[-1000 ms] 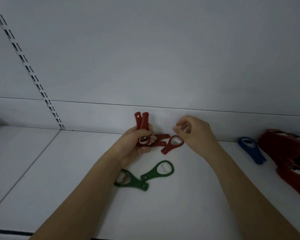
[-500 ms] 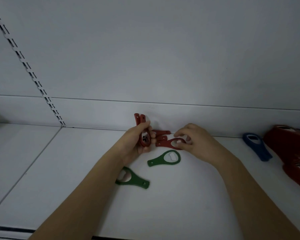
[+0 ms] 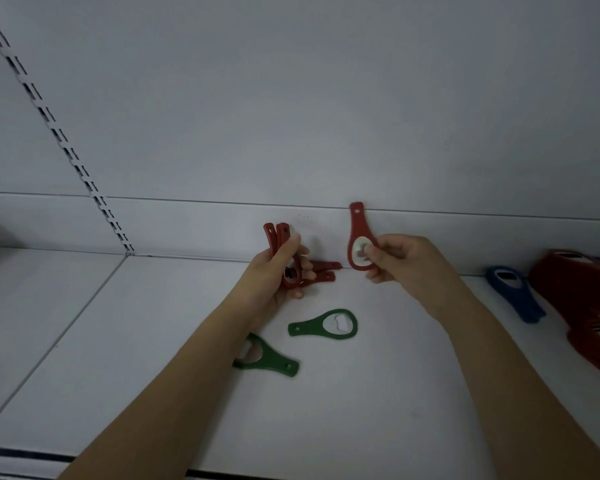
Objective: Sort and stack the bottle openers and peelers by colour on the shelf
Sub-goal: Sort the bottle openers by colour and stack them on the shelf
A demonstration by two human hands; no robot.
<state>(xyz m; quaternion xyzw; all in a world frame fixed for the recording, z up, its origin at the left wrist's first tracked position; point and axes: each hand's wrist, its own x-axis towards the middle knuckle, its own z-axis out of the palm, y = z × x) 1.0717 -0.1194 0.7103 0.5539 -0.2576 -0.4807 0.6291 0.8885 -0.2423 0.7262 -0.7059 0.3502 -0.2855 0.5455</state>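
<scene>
Left hand: gripping stacked red openers upright.
Right hand: pinching single red opener, handle pointing up.
Shelf: carrying two green openers.

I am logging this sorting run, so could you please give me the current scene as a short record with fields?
left hand: grips a bunch of red openers, handles up
right hand: pinches one red opener by its ring, handle up
red openers on shelf: lying behind the left hand
green openers: two flat on the shelf, one central, one partly under the left forearm
blue opener: right side
red pile: far right
</scene>
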